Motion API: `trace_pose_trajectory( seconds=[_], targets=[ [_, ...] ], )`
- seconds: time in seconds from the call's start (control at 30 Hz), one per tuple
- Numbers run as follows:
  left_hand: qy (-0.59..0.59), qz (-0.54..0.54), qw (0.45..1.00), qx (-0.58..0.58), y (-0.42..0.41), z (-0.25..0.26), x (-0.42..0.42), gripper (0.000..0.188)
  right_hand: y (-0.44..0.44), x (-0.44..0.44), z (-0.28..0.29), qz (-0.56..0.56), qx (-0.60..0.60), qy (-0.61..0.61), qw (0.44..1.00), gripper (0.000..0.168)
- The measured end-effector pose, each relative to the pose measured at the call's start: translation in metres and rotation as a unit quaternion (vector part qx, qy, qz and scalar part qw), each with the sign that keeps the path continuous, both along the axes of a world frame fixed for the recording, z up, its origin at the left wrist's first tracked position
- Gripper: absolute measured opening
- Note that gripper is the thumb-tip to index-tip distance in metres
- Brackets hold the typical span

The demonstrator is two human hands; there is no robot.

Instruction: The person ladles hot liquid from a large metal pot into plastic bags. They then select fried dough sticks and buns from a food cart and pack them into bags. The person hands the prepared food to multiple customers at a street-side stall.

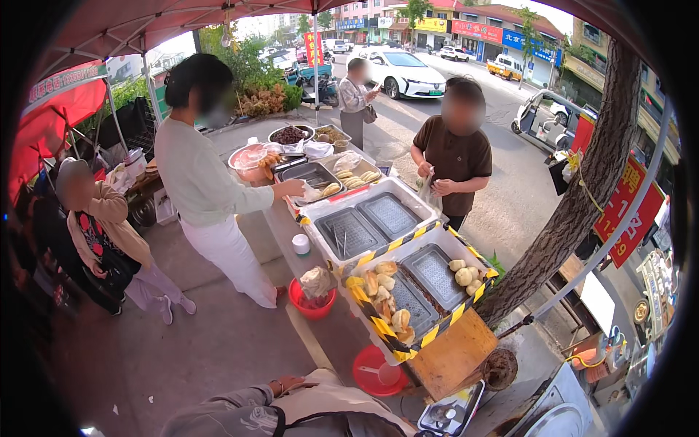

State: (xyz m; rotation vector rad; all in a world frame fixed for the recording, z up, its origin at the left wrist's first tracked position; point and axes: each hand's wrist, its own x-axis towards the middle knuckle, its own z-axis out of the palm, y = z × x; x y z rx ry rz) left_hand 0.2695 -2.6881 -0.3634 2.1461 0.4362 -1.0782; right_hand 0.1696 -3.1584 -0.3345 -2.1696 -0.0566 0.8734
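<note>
My left hand (289, 384) rests on the tan cloth over my lap and appears to hold nothing. My right hand is out of view. Ahead stands a white plastic bin (394, 358) edged with black-and-yellow tape. Inside it, browned buns (401, 319) line the left side and pale round buns (464, 273) sit at the far right, around dark metal trays (437, 276). Beyond is a second white bin (322, 248) with two perforated trays (390, 213) and tongs lying in one. A red basin (377, 377) with a ladle stands below the near bin.
A person in a pale top (213, 158) reaches over flatbreads (355, 179). Across the counter a person in brown (456, 147) holds a plastic bag. A red bucket (311, 306) stands beside the counter. A tree trunk (568, 207) and metal stove (562, 409) are at right.
</note>
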Motion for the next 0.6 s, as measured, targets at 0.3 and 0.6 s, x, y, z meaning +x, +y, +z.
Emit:
trace_pose_trajectory(
  seconds=[0.3, 0.6],
  targets=[
    [-0.038, -0.047, 0.998, -0.004, -0.006, 0.016, -0.003, 0.07, 0.005, 0.008, 0.0, 0.024, -0.004, -0.005, 1.0, 0.026],
    [-0.036, 0.019, 0.999, 0.012, -0.016, 0.074, -0.015, 0.066, 0.017, 0.053, 0.009, 0.097, -0.009, -0.001, 0.995, 0.026]
  ],
)
